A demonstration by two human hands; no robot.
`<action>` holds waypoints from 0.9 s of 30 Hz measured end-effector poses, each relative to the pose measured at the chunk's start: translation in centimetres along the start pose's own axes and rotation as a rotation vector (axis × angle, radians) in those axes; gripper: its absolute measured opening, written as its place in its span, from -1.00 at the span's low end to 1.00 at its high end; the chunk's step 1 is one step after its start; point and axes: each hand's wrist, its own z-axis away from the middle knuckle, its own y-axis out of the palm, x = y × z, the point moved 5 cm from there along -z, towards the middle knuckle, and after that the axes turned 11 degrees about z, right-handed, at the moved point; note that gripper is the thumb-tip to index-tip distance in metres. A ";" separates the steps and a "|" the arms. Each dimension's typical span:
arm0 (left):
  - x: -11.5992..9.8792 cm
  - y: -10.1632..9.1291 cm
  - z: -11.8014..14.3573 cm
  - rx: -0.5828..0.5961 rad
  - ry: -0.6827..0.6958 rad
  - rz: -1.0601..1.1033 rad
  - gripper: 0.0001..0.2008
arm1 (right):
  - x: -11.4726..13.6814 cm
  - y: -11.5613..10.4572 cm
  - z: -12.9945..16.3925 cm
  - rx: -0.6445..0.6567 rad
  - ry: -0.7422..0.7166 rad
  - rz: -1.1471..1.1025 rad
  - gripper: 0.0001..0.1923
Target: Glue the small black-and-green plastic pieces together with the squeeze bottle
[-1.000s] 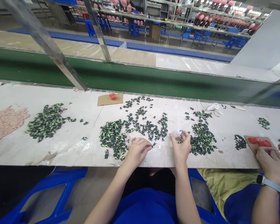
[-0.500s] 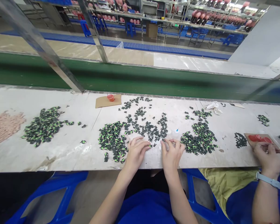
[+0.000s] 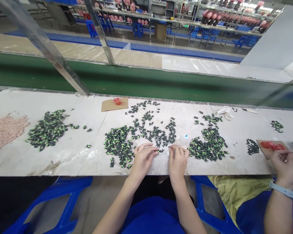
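Note:
My left hand (image 3: 144, 159) is closed in a pinch at the table's front, with a small black-and-green piece (image 3: 158, 151) at its fingertips. Across a short gap, my right hand (image 3: 177, 161) also pinches its thumb and fingers together; a tiny dark bit shows at the tips, too small to name. Just beyond both hands lie loose small black pieces (image 3: 158, 135). A heap of black-and-green pieces (image 3: 118, 143) sits left of my left hand. Another black-and-green heap (image 3: 208, 146) lies right of my right hand.
A small red tub (image 3: 117, 101) stands on cardboard (image 3: 107, 106) at the back. Farther left are a black-and-green pile (image 3: 47, 128) and a pinkish pile (image 3: 7, 130). At right, a co-worker's hand (image 3: 284, 165) is near red tubs (image 3: 267, 145). A green strip (image 3: 136, 81) runs behind the table.
My right hand's fingers have drawn closer together, and its outer side has moved slightly left. My left hand keeps its pinch. At right, the co-worker's hand has shifted, and another hand shows at the edge.

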 end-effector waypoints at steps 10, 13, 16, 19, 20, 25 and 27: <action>-0.3 0.2 0.1 -0.006 0.047 -0.034 -0.82 | 0.9 -0.4 0.5 0.270 0.213 -0.557 -0.84; -0.4 0.3 0.2 0.004 0.067 -0.037 -0.80 | 0.8 -0.3 0.5 0.294 0.250 -0.580 -0.86; -0.5 0.3 0.2 0.014 0.102 -0.043 -0.78 | 0.8 -0.1 0.5 0.339 0.254 -0.611 -0.88; -0.9 0.1 0.1 0.033 0.136 -0.062 -0.76 | 0.8 0.3 0.6 0.419 0.296 -0.695 -0.85; -1.0 0.1 0.1 0.040 0.151 -0.074 -0.75 | 0.8 0.4 0.7 0.441 0.310 -0.724 -0.83; -2.2 -0.2 0.3 0.029 0.242 -0.173 -0.69 | 0.9 0.4 0.7 0.426 0.334 -0.796 -0.81; -2.7 -0.4 0.5 0.003 0.279 -0.206 -0.66 | 1.0 0.3 0.7 0.409 0.327 -0.816 -0.80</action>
